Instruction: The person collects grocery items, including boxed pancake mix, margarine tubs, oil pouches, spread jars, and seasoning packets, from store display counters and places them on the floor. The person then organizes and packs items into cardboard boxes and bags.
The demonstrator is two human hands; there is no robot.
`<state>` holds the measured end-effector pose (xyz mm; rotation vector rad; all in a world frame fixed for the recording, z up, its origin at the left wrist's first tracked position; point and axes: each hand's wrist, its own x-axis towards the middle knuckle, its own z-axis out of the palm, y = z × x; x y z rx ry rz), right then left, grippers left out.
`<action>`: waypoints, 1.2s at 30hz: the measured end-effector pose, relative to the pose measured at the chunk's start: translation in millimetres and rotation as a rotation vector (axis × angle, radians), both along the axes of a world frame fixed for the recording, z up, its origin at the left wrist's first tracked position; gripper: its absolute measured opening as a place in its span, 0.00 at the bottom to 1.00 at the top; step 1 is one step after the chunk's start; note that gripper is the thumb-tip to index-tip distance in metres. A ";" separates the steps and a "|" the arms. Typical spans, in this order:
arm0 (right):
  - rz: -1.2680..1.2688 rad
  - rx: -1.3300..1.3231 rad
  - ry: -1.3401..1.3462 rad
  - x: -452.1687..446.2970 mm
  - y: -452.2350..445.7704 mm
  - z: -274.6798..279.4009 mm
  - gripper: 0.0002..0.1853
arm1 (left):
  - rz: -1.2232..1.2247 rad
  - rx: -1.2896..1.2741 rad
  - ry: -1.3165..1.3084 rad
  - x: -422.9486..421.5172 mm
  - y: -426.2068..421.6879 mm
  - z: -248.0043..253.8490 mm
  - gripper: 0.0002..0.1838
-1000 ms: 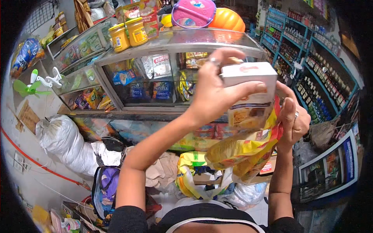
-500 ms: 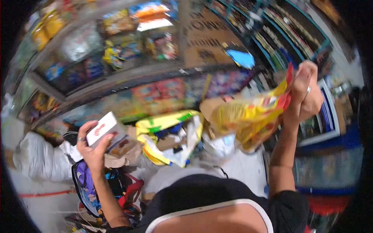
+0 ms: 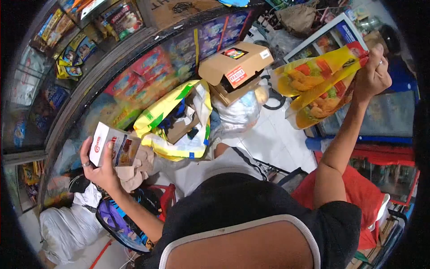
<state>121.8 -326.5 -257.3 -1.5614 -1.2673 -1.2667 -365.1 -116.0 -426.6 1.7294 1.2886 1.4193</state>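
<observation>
Cardboard box [image 3: 214,68] with a red FRAGILE sticker [image 3: 236,77], lid not fully down, and just beside it a yellow-and-white bag [image 3: 172,151] gaping wide — odds and ends inside. There's a fat white sack [image 3: 62,228] near a purple bag [image 3: 115,217], snack packets [image 3: 83,47] behind glass — plus pale floor tiles [image 3: 268,139] showing through.

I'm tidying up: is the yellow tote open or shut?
Open: the tote gapes, with brown cardboard showing inside.
</observation>
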 end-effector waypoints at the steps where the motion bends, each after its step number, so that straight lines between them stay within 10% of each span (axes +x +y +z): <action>1: -0.005 0.030 -0.032 5.7 -2.5 -1.9 0.20 | -0.018 0.020 0.014 2.6 3.0 2.9 0.22; 16: -0.339 -0.002 -0.091 113.5 -58.0 -8.0 0.14 | -0.181 -0.132 -0.134 100.0 -1.9 -1.2 0.28; 23: -0.349 -0.201 -0.355 240.2 -75.4 -30.4 0.10 | -0.241 -0.068 -0.302 277.8 -18.0 -11.2 0.36; 36: -0.105 -0.195 -0.038 480.7 -125.2 -16.8 0.19 | -0.397 -0.060 -0.409 652.6 -32.4 9.5 0.35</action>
